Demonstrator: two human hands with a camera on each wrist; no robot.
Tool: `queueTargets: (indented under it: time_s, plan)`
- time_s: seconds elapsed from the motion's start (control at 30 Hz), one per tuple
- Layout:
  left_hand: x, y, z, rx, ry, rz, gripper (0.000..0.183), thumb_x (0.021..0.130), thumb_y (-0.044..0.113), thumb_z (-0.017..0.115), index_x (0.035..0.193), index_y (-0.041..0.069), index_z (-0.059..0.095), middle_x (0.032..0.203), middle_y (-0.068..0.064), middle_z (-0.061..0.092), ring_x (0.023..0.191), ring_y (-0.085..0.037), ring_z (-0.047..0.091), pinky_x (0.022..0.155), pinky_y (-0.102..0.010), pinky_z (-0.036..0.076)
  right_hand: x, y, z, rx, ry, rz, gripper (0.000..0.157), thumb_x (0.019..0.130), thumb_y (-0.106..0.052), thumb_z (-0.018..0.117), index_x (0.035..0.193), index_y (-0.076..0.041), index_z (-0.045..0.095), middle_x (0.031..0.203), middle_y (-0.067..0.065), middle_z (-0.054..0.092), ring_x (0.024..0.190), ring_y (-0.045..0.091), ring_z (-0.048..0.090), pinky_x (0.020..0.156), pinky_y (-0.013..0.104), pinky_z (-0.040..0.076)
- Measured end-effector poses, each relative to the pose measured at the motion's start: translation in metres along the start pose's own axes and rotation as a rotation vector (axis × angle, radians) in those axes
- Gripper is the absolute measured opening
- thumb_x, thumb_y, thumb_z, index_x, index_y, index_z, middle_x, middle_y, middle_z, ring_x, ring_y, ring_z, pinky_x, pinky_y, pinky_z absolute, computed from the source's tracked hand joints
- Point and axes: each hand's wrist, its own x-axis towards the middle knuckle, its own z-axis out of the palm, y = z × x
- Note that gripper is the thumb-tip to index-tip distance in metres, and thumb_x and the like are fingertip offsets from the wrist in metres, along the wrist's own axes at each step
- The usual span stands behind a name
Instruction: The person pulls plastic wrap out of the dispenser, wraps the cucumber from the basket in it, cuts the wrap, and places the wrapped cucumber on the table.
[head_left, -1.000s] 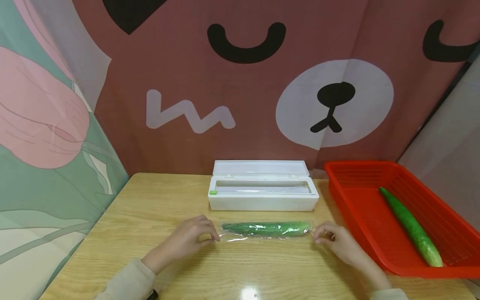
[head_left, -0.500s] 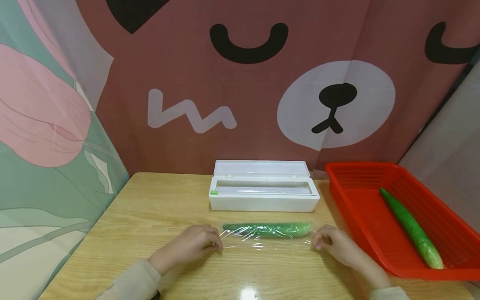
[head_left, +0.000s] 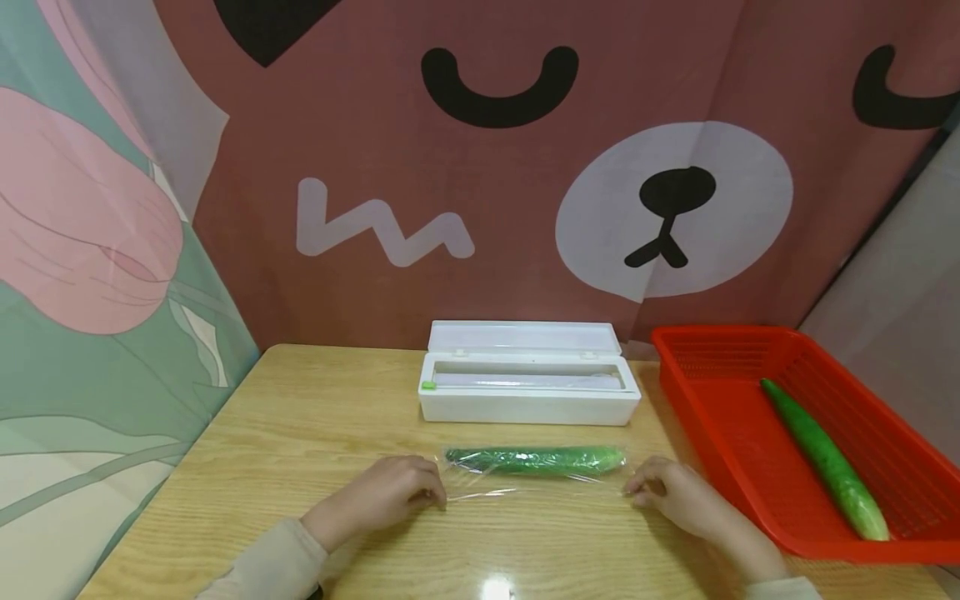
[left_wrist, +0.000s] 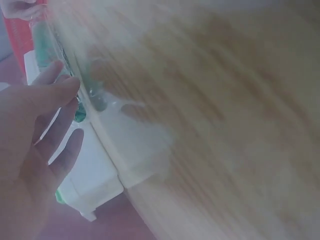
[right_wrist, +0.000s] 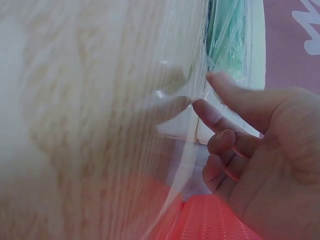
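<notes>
Wood-grain table (head_left: 337,392), backed by a printed curtain (head_left: 510,192) in brown.

Cucumber (head_left: 536,459), one: lying crosswise between the two hands, slightly beyond their fingertips. Covered by clear film (head_left: 498,492), loose edge toward the person.

Left hand (head_left: 386,492): at the film's left end, thumb and forefinger close together; whether they pinch the edge cannot be told.

Right hand (head_left: 675,492): at the film's right end, thumb and index tips slightly apart with the edge beside them, other fingers loosely bent — no firm grip seen.

Handling note, by judgement: spread both near corners evenly, low against the wood, so the sheet stays flat; slack or a one-sided pull would likely crease it.

White box (head_left: 528,407): beyond both hands, behind the cucumber; lid (head_left: 523,337) raised, roll (head_left: 525,382) inside, green slider (head_left: 428,386) at the left end.

Red basket (head_left: 885,550): right of the right hand, near it — containing a second cucumber (head_left: 828,462), apart from both hands.
</notes>
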Motion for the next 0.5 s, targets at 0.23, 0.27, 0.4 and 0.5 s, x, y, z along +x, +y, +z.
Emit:
queueTargets:
  time_s: [0.23,0.27,0.4,0.5]
  plan:
    - [-0.0001,-0.0008,0.0022,-0.008,-0.017,-0.020,0.019,0.085,0.005,0.076,0.091,0.023,0.077,0.089,0.018,0.066,0.086,0.003,0.061,0.081,-0.021,0.052,-0.0003,-0.0033,-0.0003,0.021,0.006,0.061,0.010,0.084,-0.013,0.078,0.079,-0.020,0.071,0.078,-0.015,0.058,0.072,0.000,0.050,0.063,0.026,0.046]
    - [-0.0001,-0.0009,0.0023,-0.009,-0.019,-0.024,0.019,0.086,0.005,0.076,0.091,0.023,0.077,0.089,0.018,0.066,0.086,0.003,0.061,0.081,-0.021,0.052,-0.0005,-0.0038,0.0000,0.019,0.007,0.081,0.011,0.083,-0.013,0.079,0.079,-0.020,0.071,0.079,-0.015,0.059,0.073,0.001,0.051,0.064,0.027,0.046]
    - [-0.0014,-0.0015,0.0019,-0.013,-0.027,-0.035,0.019,0.084,0.006,0.077,0.092,0.023,0.076,0.089,0.019,0.066,0.085,0.003,0.061,0.081,-0.022,0.052,-0.0003,-0.0059,0.0009,0.001,0.027,0.153,0.019,0.077,-0.012,0.084,0.077,-0.021,0.067,0.082,-0.013,0.062,0.078,0.008,0.056,0.071,0.033,0.049]
    - [-0.0027,-0.0014,-0.0004,-0.015,-0.028,-0.049,0.015,0.085,0.012,0.077,0.092,0.025,0.076,0.089,0.021,0.065,0.084,0.003,0.060,0.080,-0.024,0.052,0.0000,-0.0083,-0.0003,-0.012,0.072,0.169,0.028,0.073,-0.007,0.086,0.076,-0.021,0.062,0.082,-0.012,0.062,0.078,0.011,0.056,0.070,0.033,0.048]
